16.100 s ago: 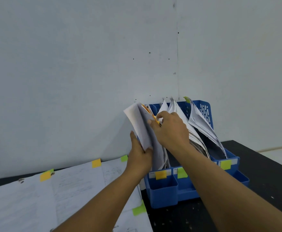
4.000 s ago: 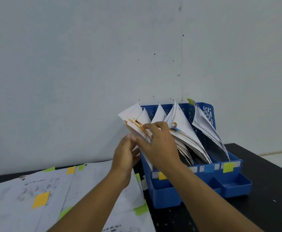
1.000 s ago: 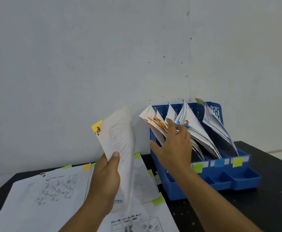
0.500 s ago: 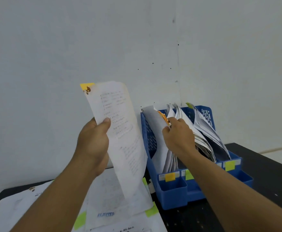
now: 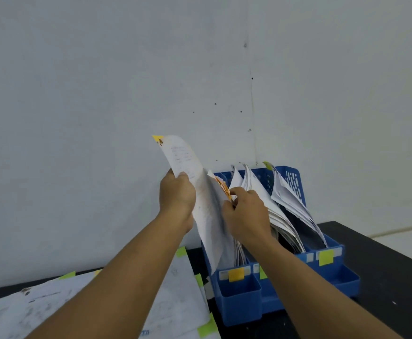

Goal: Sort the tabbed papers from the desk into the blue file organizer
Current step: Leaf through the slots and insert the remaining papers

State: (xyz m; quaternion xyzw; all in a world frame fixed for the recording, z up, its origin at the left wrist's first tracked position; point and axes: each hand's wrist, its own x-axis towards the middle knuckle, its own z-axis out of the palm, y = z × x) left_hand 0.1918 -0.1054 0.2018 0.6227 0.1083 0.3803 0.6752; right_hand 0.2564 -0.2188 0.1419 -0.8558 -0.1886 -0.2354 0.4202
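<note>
My left hand (image 5: 176, 195) grips a white sheet with a yellow tab (image 5: 201, 199) by its left edge. The sheet's lower end dips into the leftmost slot of the blue file organizer (image 5: 239, 293). My right hand (image 5: 246, 214) pinches the orange-tabbed papers (image 5: 222, 185) standing in that slot and holds them to the right. The organizer stands on the black desk (image 5: 391, 270) against the wall. Its other slots hold more papers (image 5: 285, 199). Loose tabbed papers (image 5: 178, 294) lie on the desk at the lower left, partly hidden by my left arm.
Colour stickers mark the organizer's front: yellow-orange (image 5: 236, 274) on the left, green (image 5: 326, 257) on the right. A white wall (image 5: 102, 94) rises right behind the desk and organizer. The desk's right edge falls off to a pale floor (image 5: 408, 241).
My left hand has carried the yellow-tabbed sheet to the right, from beside the organizer into its leftmost slot. My right hand still holds the orange-tabbed papers aside.
</note>
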